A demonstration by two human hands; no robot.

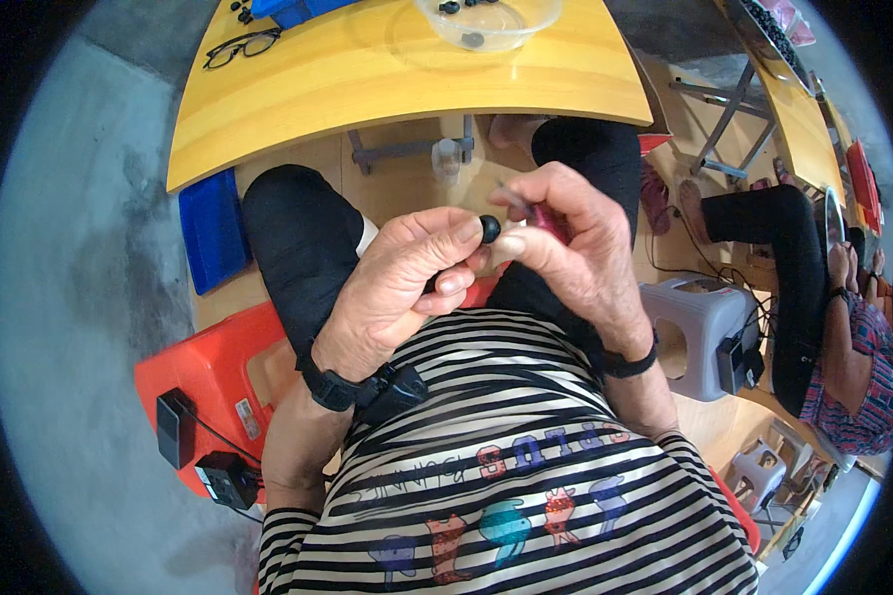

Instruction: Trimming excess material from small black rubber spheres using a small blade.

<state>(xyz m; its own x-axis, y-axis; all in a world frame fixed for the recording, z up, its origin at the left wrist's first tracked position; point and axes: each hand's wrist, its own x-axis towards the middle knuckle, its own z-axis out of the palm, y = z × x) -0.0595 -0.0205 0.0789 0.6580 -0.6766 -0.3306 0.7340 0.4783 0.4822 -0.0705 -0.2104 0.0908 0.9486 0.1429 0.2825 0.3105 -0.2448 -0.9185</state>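
Note:
Over my lap, my left hand [397, 278] pinches a small black round part [489, 229] between thumb and forefinger. Its other fingers curl inward, and something dark shows under them that I cannot make out. Close against it on the right, my right hand [585, 248] is closed round a small tool with a pinkish-red handle [551, 223]. A thin greyish tip sticks out by the forefinger, slightly blurred, so its exact kind is unclear. My right thumb is at the black part's edge. Both wrists wear black straps, the left one with a small black device.
A yellow table [407, 94] stands ahead, bearing a clear plastic bowl [511, 35] with black parts, eyeglasses [243, 48] and a blue bin [293, 10]. A blue tray [213, 233] is at the left. A red stool [208, 362] and grey stool [704, 327] flank me; another person [848, 362] sits right.

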